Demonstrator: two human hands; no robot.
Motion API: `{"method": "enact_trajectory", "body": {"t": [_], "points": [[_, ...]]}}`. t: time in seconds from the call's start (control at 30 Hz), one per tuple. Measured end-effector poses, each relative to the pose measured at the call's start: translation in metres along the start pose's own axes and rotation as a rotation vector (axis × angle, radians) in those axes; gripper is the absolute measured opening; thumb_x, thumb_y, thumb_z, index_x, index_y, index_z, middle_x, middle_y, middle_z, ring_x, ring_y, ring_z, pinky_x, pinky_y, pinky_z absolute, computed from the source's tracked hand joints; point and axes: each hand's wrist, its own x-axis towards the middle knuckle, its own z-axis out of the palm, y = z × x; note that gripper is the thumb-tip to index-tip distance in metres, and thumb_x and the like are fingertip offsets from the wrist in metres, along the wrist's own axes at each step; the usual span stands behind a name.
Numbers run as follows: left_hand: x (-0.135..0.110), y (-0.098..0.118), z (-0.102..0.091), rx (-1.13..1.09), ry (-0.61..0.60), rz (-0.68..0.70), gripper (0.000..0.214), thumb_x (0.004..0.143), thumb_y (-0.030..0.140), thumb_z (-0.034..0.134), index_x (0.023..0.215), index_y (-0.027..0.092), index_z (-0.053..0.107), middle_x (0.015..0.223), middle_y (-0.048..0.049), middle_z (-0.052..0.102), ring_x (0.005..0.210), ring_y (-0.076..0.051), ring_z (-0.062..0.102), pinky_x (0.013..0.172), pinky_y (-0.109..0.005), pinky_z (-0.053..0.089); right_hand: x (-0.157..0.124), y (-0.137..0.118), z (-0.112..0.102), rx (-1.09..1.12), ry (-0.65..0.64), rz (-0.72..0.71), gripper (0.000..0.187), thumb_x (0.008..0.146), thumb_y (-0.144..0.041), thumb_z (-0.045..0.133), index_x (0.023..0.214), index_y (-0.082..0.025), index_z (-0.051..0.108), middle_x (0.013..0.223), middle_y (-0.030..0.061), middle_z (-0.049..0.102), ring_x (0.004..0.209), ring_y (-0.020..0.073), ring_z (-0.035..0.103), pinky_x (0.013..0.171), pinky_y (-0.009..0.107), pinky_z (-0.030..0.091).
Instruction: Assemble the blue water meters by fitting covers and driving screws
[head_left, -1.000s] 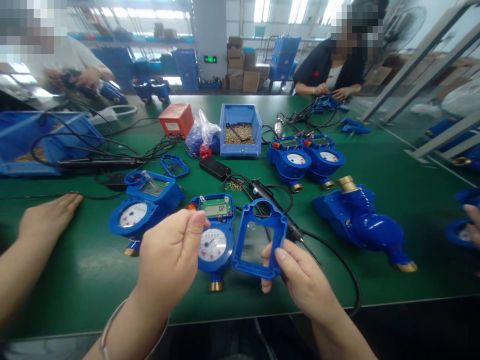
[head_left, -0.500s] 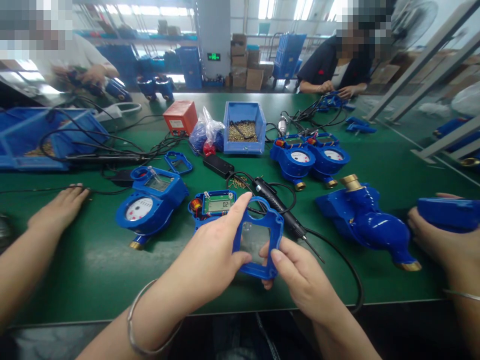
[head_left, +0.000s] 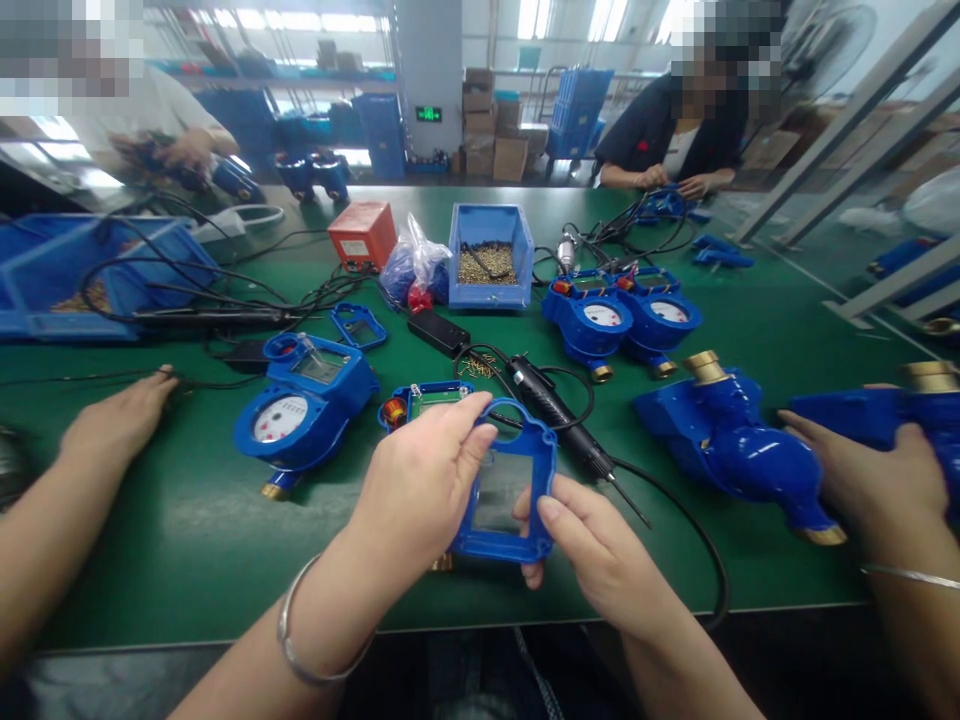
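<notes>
Between my hands is a blue meter cover (head_left: 501, 500) with a clear window and a round opening at its top, held tilted over the table's front part. My left hand (head_left: 416, 465) pinches its upper left edge between thumb and fingers. On the lower right edge, my right hand (head_left: 596, 550) has its thumb in front and fingers behind. Partly hidden behind my left hand is an uncovered water meter (head_left: 439, 393) with a green circuit board; a brass end shows below the cover. A covered blue water meter (head_left: 304, 400) lies to the left.
A black electric screwdriver (head_left: 559, 415) lies right of the cover, near loose screws (head_left: 480, 366). Behind are a blue screw bin (head_left: 491, 295) and two meters (head_left: 600, 315). Another meter (head_left: 750, 450) lies right. Other people's hands rest left (head_left: 116, 425) and hold a meter right (head_left: 885, 475).
My left hand has closed its thumb and index finger at the cover's upper left and now hides the meter's display. At the right, another person's hand and meter have shifted into view.
</notes>
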Motion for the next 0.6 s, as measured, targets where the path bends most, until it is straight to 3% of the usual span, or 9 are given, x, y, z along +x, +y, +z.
{"method": "enact_trajectory", "body": {"t": [0.1,0.17,0.27,0.4,0.47,0.53,0.6], "points": [[-0.003,0.003,-0.001,-0.013,-0.12,0.014,0.079,0.068,0.034,0.069,0.136,0.017,0.031,0.131,-0.0149,0.047,0.12,-0.03,0.047,0.095,-0.042,0.045,0.003,-0.001,0.001,0.014,-0.031,-0.017,0.036,0.087,-0.049,0.041,0.08,-0.014,0.048,0.061,0.0014,0.053,0.052,0.0119,0.053,0.052,0.022,0.045],[-0.004,0.006,0.0,-0.019,-0.19,-0.044,0.097,0.058,0.03,0.077,0.138,0.018,0.025,0.131,-0.0163,0.045,0.12,-0.033,0.046,0.094,-0.045,0.045,0.004,-0.002,0.002,-0.012,-0.028,-0.028,0.036,0.088,-0.049,0.041,0.077,-0.015,0.047,0.062,0.0014,0.053,0.054,0.0119,0.053,0.053,0.022,0.045],[-0.004,0.007,0.0,-0.051,-0.117,-0.102,0.076,0.064,0.028,0.074,0.13,0.017,0.038,0.124,-0.0138,0.054,0.111,-0.03,0.054,0.091,-0.043,0.048,0.001,-0.006,0.004,-0.059,-0.023,-0.03,0.033,0.089,-0.045,0.039,0.079,-0.015,0.047,0.063,0.0008,0.051,0.053,0.0116,0.053,0.053,0.021,0.044],[-0.017,0.001,-0.003,-0.137,0.117,-0.032,0.026,0.083,0.027,0.053,0.108,0.021,0.055,0.099,-0.0031,0.068,0.087,-0.018,0.065,0.077,-0.029,0.052,-0.011,-0.008,0.007,-0.154,-0.126,-0.085,0.031,0.091,-0.043,0.039,0.08,-0.016,0.051,0.069,0.0014,0.051,0.059,0.0118,0.05,0.056,0.021,0.043],[-0.033,-0.005,-0.004,-0.146,0.26,-0.001,0.02,0.087,0.026,0.048,0.104,0.025,0.055,0.092,0.0007,0.069,0.079,-0.015,0.066,0.071,-0.025,0.052,-0.016,-0.007,0.009,-0.156,-0.154,-0.128,0.037,0.087,-0.053,0.046,0.087,-0.017,0.056,0.078,0.0034,0.054,0.071,0.0149,0.052,0.067,0.024,0.045],[-0.052,-0.011,-0.001,-0.161,0.365,0.021,0.022,0.086,0.026,0.049,0.107,0.029,0.054,0.092,0.0018,0.068,0.077,-0.014,0.065,0.069,-0.024,0.052,-0.016,-0.005,0.013,0.005,-0.204,-0.104,0.051,0.075,-0.061,0.06,0.104,-0.019,0.057,0.095,0.0066,0.055,0.088,0.02,0.054,0.08,0.029,0.046],[-0.071,-0.017,0.003,-0.24,0.403,0.036,0.027,0.084,0.026,0.051,0.11,0.032,0.052,0.094,0.0006,0.067,0.08,-0.016,0.065,0.071,-0.027,0.052,-0.013,-0.004,0.019,0.22,-0.322,-0.034,0.064,0.066,-0.054,0.073,0.117,-0.021,0.052,0.107,0.0097,0.053,0.101,0.0245,0.053,0.088,0.035,0.044]]}}
